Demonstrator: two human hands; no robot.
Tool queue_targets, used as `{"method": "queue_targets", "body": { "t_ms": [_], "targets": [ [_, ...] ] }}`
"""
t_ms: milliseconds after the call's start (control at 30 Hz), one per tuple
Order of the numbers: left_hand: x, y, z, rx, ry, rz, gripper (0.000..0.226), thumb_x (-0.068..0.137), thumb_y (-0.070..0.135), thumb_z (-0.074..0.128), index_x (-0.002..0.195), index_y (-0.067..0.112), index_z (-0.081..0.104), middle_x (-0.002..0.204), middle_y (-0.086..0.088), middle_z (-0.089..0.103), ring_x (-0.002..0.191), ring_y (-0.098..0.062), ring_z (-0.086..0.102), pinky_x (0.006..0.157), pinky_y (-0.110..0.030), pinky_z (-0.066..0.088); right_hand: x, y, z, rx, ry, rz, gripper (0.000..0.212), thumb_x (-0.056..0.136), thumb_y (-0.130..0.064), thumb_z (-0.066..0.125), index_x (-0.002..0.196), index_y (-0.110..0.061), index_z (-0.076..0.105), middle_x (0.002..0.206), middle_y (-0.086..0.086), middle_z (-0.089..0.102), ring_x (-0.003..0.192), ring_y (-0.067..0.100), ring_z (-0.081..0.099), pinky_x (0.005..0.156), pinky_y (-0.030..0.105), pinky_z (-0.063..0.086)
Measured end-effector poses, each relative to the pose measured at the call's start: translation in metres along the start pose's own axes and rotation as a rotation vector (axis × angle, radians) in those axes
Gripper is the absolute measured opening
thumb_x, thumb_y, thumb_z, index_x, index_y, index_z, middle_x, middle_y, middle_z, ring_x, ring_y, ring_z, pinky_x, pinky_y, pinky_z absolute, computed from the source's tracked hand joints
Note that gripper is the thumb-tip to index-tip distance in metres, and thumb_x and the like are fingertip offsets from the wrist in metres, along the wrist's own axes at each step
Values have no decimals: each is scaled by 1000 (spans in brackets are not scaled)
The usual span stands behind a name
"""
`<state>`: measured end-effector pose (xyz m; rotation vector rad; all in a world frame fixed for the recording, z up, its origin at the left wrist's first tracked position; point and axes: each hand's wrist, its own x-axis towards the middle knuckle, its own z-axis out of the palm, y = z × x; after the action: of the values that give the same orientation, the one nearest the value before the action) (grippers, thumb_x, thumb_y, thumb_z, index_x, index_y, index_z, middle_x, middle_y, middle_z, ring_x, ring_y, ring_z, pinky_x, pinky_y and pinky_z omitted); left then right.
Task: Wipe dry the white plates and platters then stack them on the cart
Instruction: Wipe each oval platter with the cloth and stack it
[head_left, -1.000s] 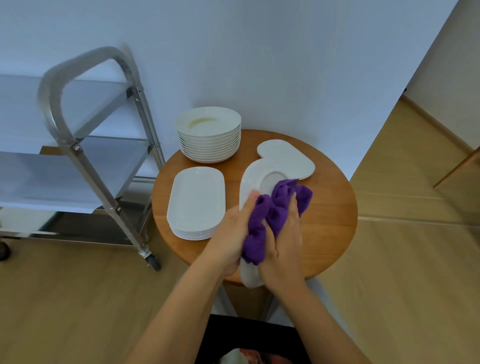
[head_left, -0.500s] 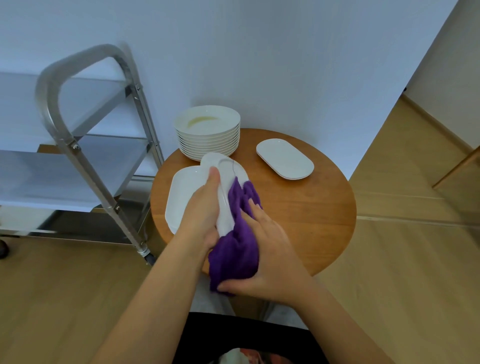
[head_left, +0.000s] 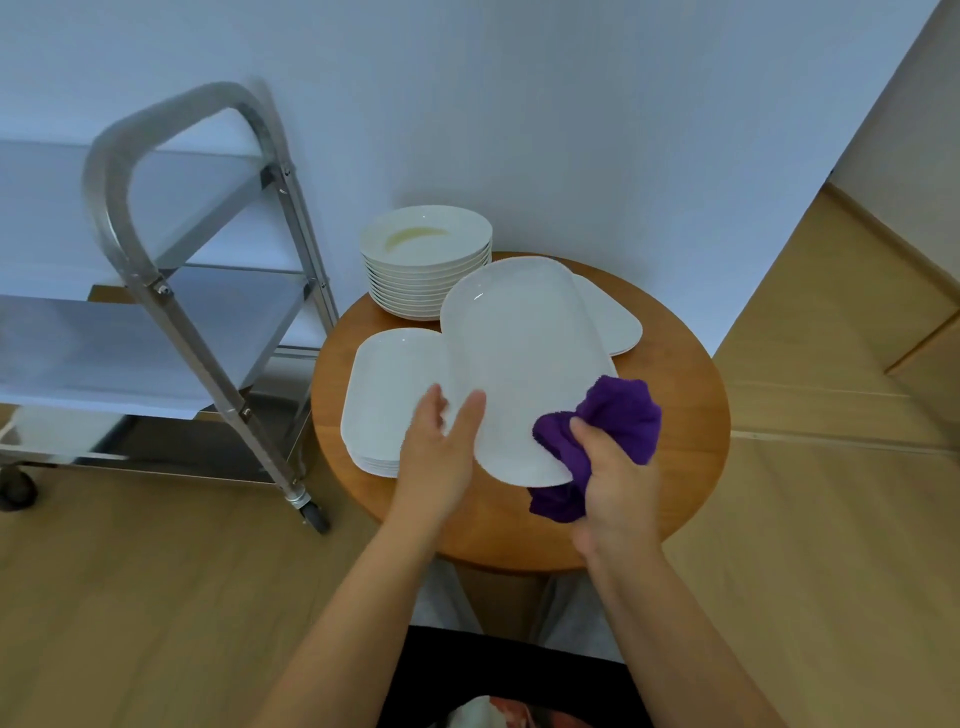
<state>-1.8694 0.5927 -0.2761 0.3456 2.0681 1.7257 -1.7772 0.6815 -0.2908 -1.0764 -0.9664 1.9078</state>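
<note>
White platter (head_left: 519, 364) held up over the round wooden table (head_left: 691, 415), tilted with its broad face toward the camera. Gripped at its lower left edge by the left hand (head_left: 436, 457), thumb on the face, fingers curled behind the rim. Pressed at its lower right corner by a bunched purple cloth (head_left: 613, 421), clutched in the right hand (head_left: 613, 478) with fingers wrapped round the fabric. Under and left of the held platter, on the table, a stack of rectangular platters (head_left: 384, 395), partly covered by the left hand. Behind, near the wall, a stack of round deep plates (head_left: 426, 260), the top one marked with a yellowish smear. To the right, peeking from behind the held platter, another flat platter (head_left: 618, 325) lying on the table. Left of the table, a metal cart (head_left: 208, 291) with shelves and wheels, standing on a wooden floor (head_left: 130, 597) against a pale wall (head_left: 571, 104).
</note>
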Motion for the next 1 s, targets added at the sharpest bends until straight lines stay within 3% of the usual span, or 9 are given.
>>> {"method": "queue_targets", "body": {
  "t_ms": [67,167,233,300,400,500,633,800,1000],
  "targets": [
    [-6,-13,3,-129,-108,-60,32,96,34,46,126,25,50,125,3,59,104,-7,58,87,-20,49,-1,5,1,-17,-31,16,14,77,-15,74,87,-22,67,67,-8,71,69,15,69,55,30,53],
    [-2,-22,-4,-143,-4,-41,22,98,25,44,118,26,54,105,12,63,95,-6,59,84,-26,52,0,11,2,-175,-76,3,13,79,-29,74,88,-25,64,71,-8,70,70,15,68,53,28,53],
    [7,-24,-19,-46,67,3,13,100,28,40,99,32,53,94,16,60,88,-5,58,75,-23,51,1,14,2,-268,-122,17,16,80,-34,72,90,-27,63,77,-5,71,71,16,69,55,29,54],
    [22,-24,-38,89,110,20,20,100,29,40,85,29,53,86,9,61,82,-8,58,72,-27,51,4,16,1,-300,-127,28,13,81,-31,72,89,-27,62,75,-4,71,65,16,69,49,26,52],
    [46,-29,-64,182,138,-27,19,98,27,45,86,18,57,90,-4,64,82,-17,61,75,-37,53,9,19,1,-321,-112,46,13,81,-28,72,89,-26,61,78,-1,70,66,17,68,46,24,50],
    [67,-39,-78,297,160,-42,14,97,28,47,102,17,54,104,-4,63,91,-20,62,79,-39,56,12,25,4,-320,-134,67,12,81,-25,72,88,-23,63,70,-3,70,58,13,68,42,21,48],
    [90,-53,-86,356,182,-97,19,97,29,47,108,16,54,108,-4,61,99,-24,60,85,-42,55,16,32,11,-317,-163,93,11,81,-23,72,86,-21,63,61,-6,70,50,9,66,39,19,46],
    [101,-67,-92,602,231,-33,17,96,33,47,98,18,56,97,-1,59,87,-18,57,75,-31,49,26,39,16,-374,-159,81,17,79,-28,73,92,-24,62,86,2,70,75,19,67,53,26,50],
    [110,-70,-88,630,292,-45,25,93,33,54,103,13,64,111,-10,60,91,-23,59,80,-36,53,32,48,21,-378,-180,112,15,80,-26,72,90,-27,61,85,1,70,77,19,68,57,27,52]
  ]
}}
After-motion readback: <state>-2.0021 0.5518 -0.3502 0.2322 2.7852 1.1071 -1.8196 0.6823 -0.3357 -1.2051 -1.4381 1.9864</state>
